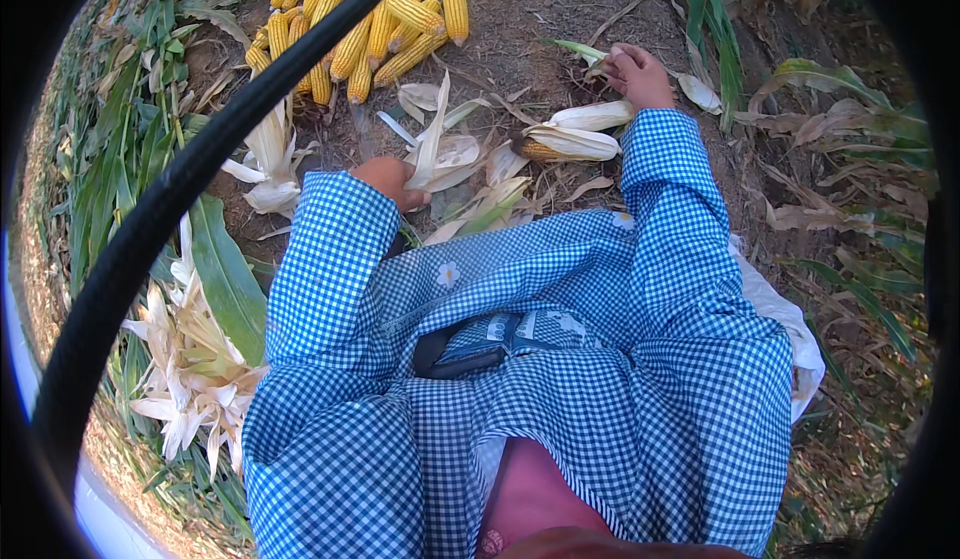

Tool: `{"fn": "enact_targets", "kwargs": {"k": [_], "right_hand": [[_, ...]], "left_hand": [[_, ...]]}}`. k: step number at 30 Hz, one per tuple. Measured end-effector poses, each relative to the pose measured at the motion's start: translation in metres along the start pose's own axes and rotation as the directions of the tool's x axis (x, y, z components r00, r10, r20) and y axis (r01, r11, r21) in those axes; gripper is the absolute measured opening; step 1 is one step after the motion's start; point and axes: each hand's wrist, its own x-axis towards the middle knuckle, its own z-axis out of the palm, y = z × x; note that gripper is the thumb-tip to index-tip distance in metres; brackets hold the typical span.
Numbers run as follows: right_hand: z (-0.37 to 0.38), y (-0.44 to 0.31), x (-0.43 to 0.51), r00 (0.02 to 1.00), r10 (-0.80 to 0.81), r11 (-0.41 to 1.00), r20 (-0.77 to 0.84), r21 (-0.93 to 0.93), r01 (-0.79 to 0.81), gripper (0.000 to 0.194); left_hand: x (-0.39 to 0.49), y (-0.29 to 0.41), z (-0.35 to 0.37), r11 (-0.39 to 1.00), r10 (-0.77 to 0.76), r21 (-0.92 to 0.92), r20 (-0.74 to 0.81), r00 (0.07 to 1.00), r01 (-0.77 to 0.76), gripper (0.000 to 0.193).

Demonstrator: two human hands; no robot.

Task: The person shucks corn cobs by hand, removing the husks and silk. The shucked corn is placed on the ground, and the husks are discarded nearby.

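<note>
Dry, pale corn husks fan out from my left hand, whose fingers are closed around their base. My right hand, farther out on the right, pinches a whitish-green husk piece between thumb and fingers. Just below that hand lies an ear of corn, its husk partly open so that yellow kernels show at the left end. Another loose husk rests on the soil between my hands, close to the hem of my checked smock.
A heap of bare yellow corn ears lies on the soil ahead. Peeled husks and a larger husk pile are at left. Corn stalks and leaves line both sides. A white sack is at right. A black cable crosses the view.
</note>
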Motion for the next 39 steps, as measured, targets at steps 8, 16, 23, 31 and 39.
{"fn": "enact_targets", "kwargs": {"k": [8, 16, 23, 31, 39], "right_hand": [[0.003, 0.150, 0.002, 0.938, 0.312, 0.279, 0.149, -0.959, 0.059, 0.050], [0.048, 0.179, 0.005, 0.927, 0.117, 0.203, 0.357, -0.922, 0.330, 0.048], [0.047, 0.206, 0.006, 0.900, -0.105, 0.018, 0.424, -0.904, 0.428, 0.026], [0.041, 0.167, 0.000, 0.872, 0.136, 0.012, 0.470, -0.881, 0.473, 0.052], [0.040, 0.006, -0.017, 0.936, 0.038, 0.706, 0.351, -0.672, 0.224, 0.076]], "left_hand": [[-0.005, 0.026, -0.001, 0.997, 0.080, 0.030, -0.376, 0.923, -0.074, 0.057], [0.005, 0.034, -0.004, 1.000, -0.010, 0.020, -0.174, 0.985, 0.014, 0.056], [0.007, 0.035, -0.004, 0.999, 0.000, 0.046, -0.197, 0.980, 0.009, 0.056], [0.008, 0.034, -0.005, 0.997, 0.076, 0.035, -0.191, 0.979, -0.071, 0.053], [0.008, 0.058, -0.010, 0.983, 0.182, 0.040, -0.292, 0.939, -0.178, 0.057]]}}
